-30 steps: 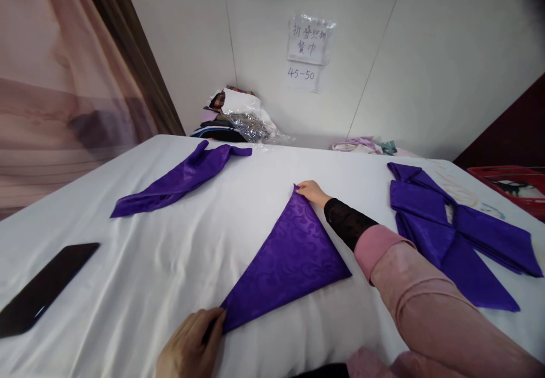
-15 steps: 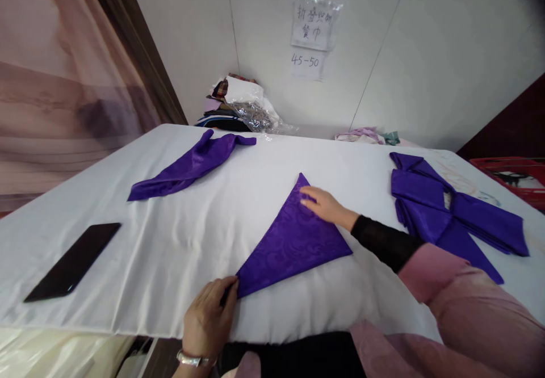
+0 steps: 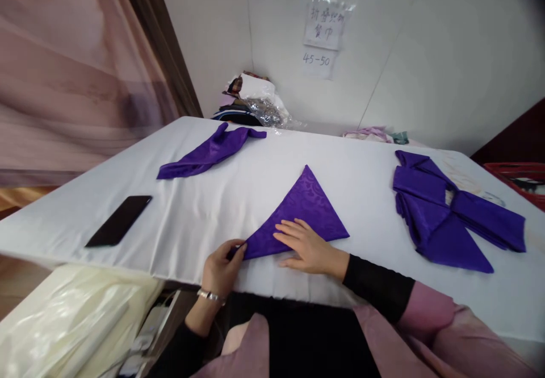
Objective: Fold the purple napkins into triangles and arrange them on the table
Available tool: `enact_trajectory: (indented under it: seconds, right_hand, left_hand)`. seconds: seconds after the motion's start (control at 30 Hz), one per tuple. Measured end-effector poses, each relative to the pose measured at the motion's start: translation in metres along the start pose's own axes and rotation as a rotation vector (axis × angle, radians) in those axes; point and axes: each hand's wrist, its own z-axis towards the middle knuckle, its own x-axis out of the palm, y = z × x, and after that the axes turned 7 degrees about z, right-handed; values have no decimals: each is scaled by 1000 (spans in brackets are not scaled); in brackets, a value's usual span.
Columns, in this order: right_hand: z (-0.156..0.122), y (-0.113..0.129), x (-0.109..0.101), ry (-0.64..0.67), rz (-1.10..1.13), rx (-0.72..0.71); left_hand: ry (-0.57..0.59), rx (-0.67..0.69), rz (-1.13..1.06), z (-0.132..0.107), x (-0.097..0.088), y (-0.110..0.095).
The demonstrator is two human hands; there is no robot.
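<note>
A purple patterned napkin (image 3: 307, 199), folded into a triangle, lies on the white tablecloth (image 3: 204, 208) in front of me. Its left corner is pinched between the thumb and fingers of my left hand (image 3: 221, 265), which wears a watch or bracelet. My right hand (image 3: 309, 247) rests flat over the lower middle of the napkin, fingers stretched out and covering part of its near edge. One corner points away from me, another to the right.
A crumpled purple cloth (image 3: 213, 154) lies at the back left, and a black phone-like slab (image 3: 119, 221) nearer left. Several folded purple napkins (image 3: 426, 213) overlap on the right. Stacked fabrics (image 3: 251, 103) stand by the wall. A red basket (image 3: 517, 179) is at the far right.
My right hand has moved from near the napkin's far corner down to its near edge. My left hand keeps its pinch on the left corner. The camera view has shifted.
</note>
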Motion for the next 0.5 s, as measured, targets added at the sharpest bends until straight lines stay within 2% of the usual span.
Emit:
enact_trajectory:
  seconds: [0.1, 0.23, 0.37, 0.5]
  right_hand:
    - [16, 18, 22, -54, -4, -69]
    - [38, 27, 41, -113, -8, -40]
    - [48, 28, 52, -110, 48, -21]
    - [47, 26, 57, -169, 178, 35]
  left_hand:
    - [-10, -80, -118, 0, 1, -5]
    - [12, -175, -300, 0, 1, -12]
    - [9, -157, -400, -2, -2, -15]
    - [63, -132, -500, -8, -3, -12]
